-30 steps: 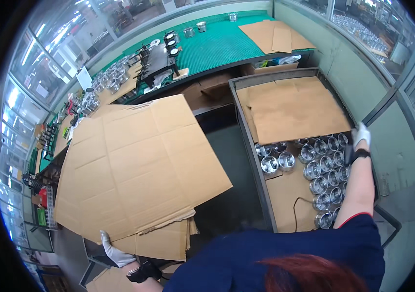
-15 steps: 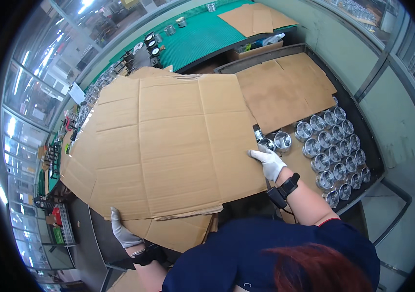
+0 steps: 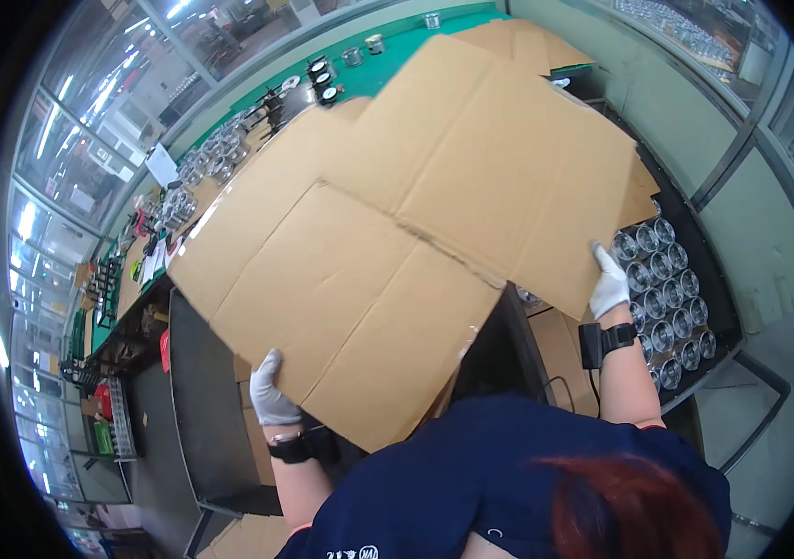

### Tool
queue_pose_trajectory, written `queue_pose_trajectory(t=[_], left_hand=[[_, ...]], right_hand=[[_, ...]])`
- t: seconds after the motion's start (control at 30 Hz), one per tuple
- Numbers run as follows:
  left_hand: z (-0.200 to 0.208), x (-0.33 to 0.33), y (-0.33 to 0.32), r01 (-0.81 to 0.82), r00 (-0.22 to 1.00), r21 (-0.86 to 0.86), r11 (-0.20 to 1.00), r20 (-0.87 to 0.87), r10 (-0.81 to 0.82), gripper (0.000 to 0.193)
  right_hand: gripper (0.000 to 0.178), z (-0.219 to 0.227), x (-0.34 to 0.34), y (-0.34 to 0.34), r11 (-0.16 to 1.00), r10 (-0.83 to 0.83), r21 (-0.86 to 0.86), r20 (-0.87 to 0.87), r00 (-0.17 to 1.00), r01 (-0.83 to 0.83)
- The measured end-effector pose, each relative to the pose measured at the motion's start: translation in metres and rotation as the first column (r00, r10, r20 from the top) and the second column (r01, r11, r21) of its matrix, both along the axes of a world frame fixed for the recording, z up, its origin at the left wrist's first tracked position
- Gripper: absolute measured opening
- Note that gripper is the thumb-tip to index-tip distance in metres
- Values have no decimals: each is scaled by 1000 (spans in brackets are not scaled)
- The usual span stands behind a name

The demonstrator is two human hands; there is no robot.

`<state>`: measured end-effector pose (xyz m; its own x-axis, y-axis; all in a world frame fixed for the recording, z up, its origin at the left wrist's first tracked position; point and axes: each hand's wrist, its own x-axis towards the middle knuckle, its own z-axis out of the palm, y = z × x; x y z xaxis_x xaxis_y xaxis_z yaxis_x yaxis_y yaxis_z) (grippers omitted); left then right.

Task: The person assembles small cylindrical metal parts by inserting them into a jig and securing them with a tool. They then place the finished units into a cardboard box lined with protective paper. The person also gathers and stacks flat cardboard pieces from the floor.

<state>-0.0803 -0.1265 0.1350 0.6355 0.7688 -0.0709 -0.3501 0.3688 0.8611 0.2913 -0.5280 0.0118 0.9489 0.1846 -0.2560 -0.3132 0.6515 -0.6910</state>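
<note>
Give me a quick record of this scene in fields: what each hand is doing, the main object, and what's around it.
Left hand: gloved, gripping the near-left edge of the cardboard sheet
Right hand: gloved, gripping the sheet's right edge
Cardboard sheet: large, flat, creased, held up over the work area
Tray: dark, at right, holding rows of shiny metal cups
Bench: green, at the far side, with small parts

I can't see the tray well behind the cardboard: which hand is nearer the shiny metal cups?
Right. The right hand grips the cardboard sheet's edge just beside the metal cups; the left hand holds the opposite lower edge, far across the sheet.
</note>
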Motion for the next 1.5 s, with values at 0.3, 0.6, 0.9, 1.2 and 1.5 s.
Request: queue_pose_trajectory(t=[0.3,0.6,0.9,1.2,1.5], left_hand=[[12,-91,41,-218,975,-7,976,38,218,44],[26,-107,20,-278,954,-116,953,84,289,49],[-8,-67,20,-144,983,-298,944,63,170,50],[-42,-48,17,-13,987,-316,949,149,63,43],[-101,-42,11,-176,982,-443,879,-139,127,40]], right_hand=[[47,-50,33,-94,955,-273,-126,-27,962,268],[41,-58,9,35,568,268,-785,-107,957,-247],[53,36,-161,210,444,885,585,-168,435,-679],[37,1,-114,211,556,813,434,-106,573,-709],[44,-14,-128,203,607,792,174,-218,570,-776]])
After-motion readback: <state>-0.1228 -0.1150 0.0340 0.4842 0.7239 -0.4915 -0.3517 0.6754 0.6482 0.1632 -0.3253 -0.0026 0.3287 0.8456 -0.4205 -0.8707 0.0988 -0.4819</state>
